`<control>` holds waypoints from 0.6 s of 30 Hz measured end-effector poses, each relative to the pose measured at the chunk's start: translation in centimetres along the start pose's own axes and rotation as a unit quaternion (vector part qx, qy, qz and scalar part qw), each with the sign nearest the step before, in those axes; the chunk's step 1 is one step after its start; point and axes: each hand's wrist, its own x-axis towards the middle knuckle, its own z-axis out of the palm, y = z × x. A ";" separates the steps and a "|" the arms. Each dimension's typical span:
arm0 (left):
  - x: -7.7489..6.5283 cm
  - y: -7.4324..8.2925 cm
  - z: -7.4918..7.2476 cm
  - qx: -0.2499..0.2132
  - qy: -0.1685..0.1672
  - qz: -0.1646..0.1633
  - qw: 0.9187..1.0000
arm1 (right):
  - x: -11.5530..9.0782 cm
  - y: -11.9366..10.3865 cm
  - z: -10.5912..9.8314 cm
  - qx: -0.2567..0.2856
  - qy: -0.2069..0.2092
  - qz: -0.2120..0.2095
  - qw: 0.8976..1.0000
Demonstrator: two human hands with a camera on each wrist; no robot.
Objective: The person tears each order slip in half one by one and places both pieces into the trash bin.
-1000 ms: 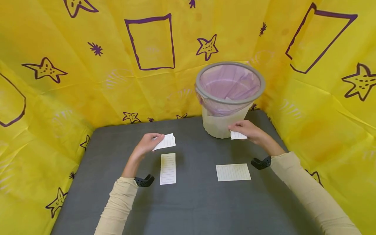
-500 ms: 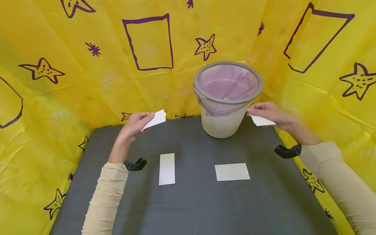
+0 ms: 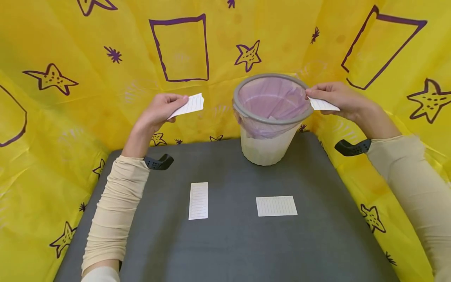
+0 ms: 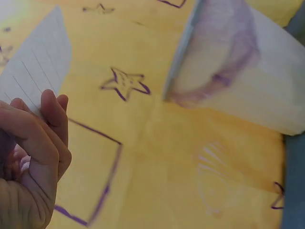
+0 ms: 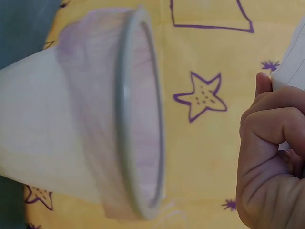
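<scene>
Raised over the table's far left part, my left hand (image 3: 163, 109) pinches a torn piece of lined paper (image 3: 190, 105) between thumb and fingers. The same piece (image 4: 40, 55) stands up from the fingertips in the left wrist view. At the right side of the bin's rim, my right hand (image 3: 340, 98) pinches another torn piece of lined paper (image 3: 322, 104). In the right wrist view its curled fingers (image 5: 271, 114) grip that piece at the frame's edge. The waste bin (image 3: 262, 150) is whitish, with a grey rim and a purple liner (image 3: 271, 98); a bit of white shows inside.
Two whole lined paper cards lie on the grey table (image 3: 225, 246): an upright one (image 3: 199, 201) at left and a sideways one (image 3: 276, 206) at right. A yellow cloth (image 3: 123, 113) with purple drawings hangs behind and at both sides.
Both hands have risen from low over the table, still holding their torn pieces. The right hand has moved rightward and up to the bin's rim; the left has moved up and slightly left.
</scene>
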 end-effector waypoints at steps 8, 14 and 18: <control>2.2 4.9 1.1 0.038 -0.016 0.008 0.999 | 0.8 -2.3 -0.9 -0.019 0.005 0.023 1.000; 7.7 9.0 7.3 0.151 -0.062 0.034 0.986 | 4.6 -3.3 0.3 -0.062 0.007 0.022 0.998; 10.0 9.3 11.4 0.177 -0.103 0.051 0.977 | 6.6 -2.6 1.5 -0.094 -0.002 0.013 0.995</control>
